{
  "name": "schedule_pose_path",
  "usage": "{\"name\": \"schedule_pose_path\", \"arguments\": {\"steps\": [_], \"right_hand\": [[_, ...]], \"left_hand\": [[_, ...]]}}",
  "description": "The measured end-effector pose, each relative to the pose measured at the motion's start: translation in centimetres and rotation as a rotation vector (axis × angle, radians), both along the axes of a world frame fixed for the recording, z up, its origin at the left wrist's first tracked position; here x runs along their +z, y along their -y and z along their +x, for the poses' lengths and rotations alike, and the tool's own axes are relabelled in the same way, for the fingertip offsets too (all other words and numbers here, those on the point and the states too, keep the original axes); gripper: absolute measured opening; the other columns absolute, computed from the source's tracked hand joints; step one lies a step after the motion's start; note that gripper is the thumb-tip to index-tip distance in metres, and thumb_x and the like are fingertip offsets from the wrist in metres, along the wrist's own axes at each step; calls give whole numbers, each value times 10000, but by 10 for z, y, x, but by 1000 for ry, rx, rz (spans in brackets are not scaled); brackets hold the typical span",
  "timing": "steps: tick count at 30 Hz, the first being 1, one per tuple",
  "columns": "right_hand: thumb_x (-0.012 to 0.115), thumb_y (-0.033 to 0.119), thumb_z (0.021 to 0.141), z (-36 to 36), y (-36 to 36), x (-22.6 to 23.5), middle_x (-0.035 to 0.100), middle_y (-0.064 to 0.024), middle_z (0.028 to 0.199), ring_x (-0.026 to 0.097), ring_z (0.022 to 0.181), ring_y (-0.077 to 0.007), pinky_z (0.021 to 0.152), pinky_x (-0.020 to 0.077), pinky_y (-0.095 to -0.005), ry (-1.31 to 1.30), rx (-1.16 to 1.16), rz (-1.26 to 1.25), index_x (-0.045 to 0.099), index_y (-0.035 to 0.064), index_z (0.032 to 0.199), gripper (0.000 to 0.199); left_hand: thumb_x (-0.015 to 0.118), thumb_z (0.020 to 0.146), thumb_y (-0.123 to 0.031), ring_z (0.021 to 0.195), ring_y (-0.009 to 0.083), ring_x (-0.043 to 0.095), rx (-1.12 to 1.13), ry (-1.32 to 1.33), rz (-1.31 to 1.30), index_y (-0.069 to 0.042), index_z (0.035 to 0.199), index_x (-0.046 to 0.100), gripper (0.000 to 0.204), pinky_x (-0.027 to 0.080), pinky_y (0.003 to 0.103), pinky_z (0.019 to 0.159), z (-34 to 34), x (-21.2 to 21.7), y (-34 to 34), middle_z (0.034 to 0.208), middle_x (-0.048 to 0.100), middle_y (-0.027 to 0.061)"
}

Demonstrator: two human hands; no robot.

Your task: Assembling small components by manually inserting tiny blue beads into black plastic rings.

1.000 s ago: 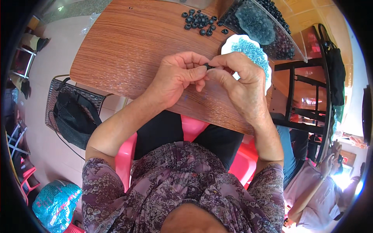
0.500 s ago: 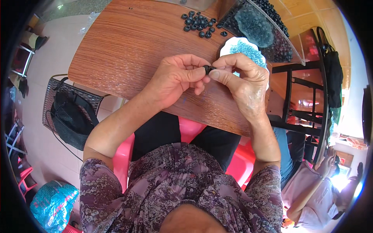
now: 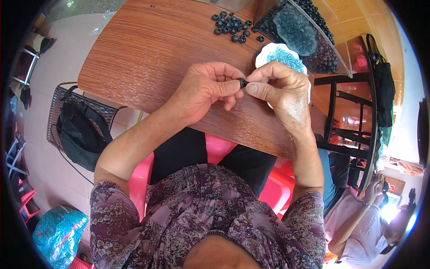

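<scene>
Between the thumb and fingers of my left hand (image 3: 210, 87) is a small black round bead-like piece (image 3: 242, 83), held over the near part of the table. Close against its right side, my right hand (image 3: 282, 89) pinches with thumb and forefinger. Whatever lies in that pinch is too small to make out. Behind my right hand is a white scalloped plate (image 3: 264, 52) bearing many tiny blue pieces (image 3: 285, 58). Farther back on the tabletop lie loose black pieces (image 3: 232, 24) of the same kind, several with a hole showing.
The brown wood-grain table (image 3: 148, 54) has a clear-walled bin (image 3: 329, 42) full of black pieces at its back right. A dark chair frame (image 3: 349, 96) stands to the right, with another person (image 3: 358, 219) beyond it. A black bag (image 3: 80, 130) rests on a woven seat at left.
The black piece has turned slightly in my left fingers, and my right fingertips have shifted a little to the right and down. The whole view has moved slightly.
</scene>
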State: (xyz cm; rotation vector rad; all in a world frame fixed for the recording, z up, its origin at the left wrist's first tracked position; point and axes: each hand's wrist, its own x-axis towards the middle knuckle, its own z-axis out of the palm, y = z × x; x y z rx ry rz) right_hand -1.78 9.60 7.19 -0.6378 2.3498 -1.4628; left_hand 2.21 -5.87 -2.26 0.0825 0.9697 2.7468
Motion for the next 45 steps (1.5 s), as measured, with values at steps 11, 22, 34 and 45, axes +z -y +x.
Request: {"name": "schedule_pose_path", "arguments": {"steps": [11, 22, 34, 45], "right_hand": [[608, -75, 725, -22, 1, 3, 650, -64, 783, 608, 714, -111, 677, 482, -225, 423, 283, -32, 643, -40, 959, 239], [562, -130, 708, -23, 6, -6, 655, -82, 781, 621, 719, -124, 670, 486, -232, 358, 314, -16, 646, -37, 857, 194], [608, -102, 740, -27, 10, -11, 635, -53, 765, 592, 686, -103, 640, 478, -229, 325, 326, -68, 643, -17, 844, 139], [652, 2, 741, -51, -16, -13, 584, -6, 725, 530, 681, -63, 652, 429, -216, -208, 53, 138, 638, -28, 982, 244]], "left_hand": [[638, 796, -68, 600, 195, 589, -131, 0, 17, 54, 913, 580, 178, 472, 300, 498, -1, 0, 7, 732, 617, 123], [631, 787, -23, 533, 192, 597, -80, 34, 8, 81, 910, 587, 167, 503, 286, 471, 0, 0, 4, 702, 618, 139], [622, 815, -54, 600, 172, 607, -64, 23, 7, 53, 942, 576, 173, 520, 294, 516, -2, -3, 6, 755, 614, 128], [631, 819, -105, 601, 107, 564, 60, 46, -232, 13, 904, 589, 151, 476, 252, 544, -9, 28, 14, 760, 603, 78]]}}
